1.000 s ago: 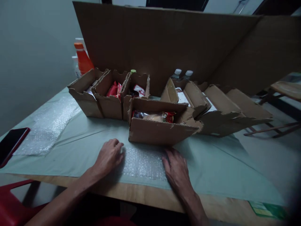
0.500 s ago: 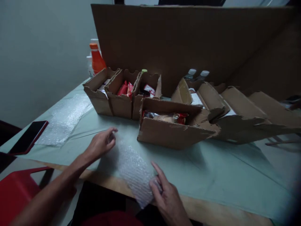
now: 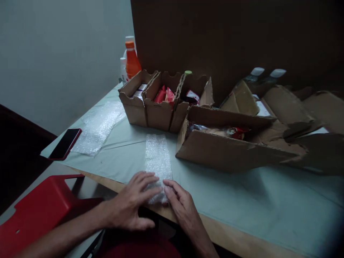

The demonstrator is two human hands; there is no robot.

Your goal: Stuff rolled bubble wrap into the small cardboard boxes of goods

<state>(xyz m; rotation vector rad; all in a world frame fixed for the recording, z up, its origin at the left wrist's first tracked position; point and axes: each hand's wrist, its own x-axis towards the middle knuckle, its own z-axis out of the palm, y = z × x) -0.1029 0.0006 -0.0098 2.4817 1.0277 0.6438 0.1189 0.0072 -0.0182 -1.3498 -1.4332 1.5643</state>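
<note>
A strip of clear bubble wrap [image 3: 158,157] lies lengthwise on the pale green table cover [image 3: 242,193], running from the table's near edge toward the boxes. My left hand [image 3: 134,204] rests with fingers stretched flat on the strip's near end. My right hand [image 3: 179,200] lies beside it, fingers flat, pressing the same end at the table's edge. Just right of the strip stands a long open cardboard box [image 3: 228,147] with wrapped snacks inside.
Three small open cardboard boxes [image 3: 161,104] hold packets at the back, an orange bottle [image 3: 132,61] behind them. More bubble wrap [image 3: 99,125] and a dark phone [image 3: 65,144] lie left. A red chair [image 3: 43,211] stands near left. Flattened cardboard pieces [image 3: 295,107] lie right.
The bubble wrap strip has been turned from crosswise to lengthwise. Both hands have come together at its near end. The view has swung left.
</note>
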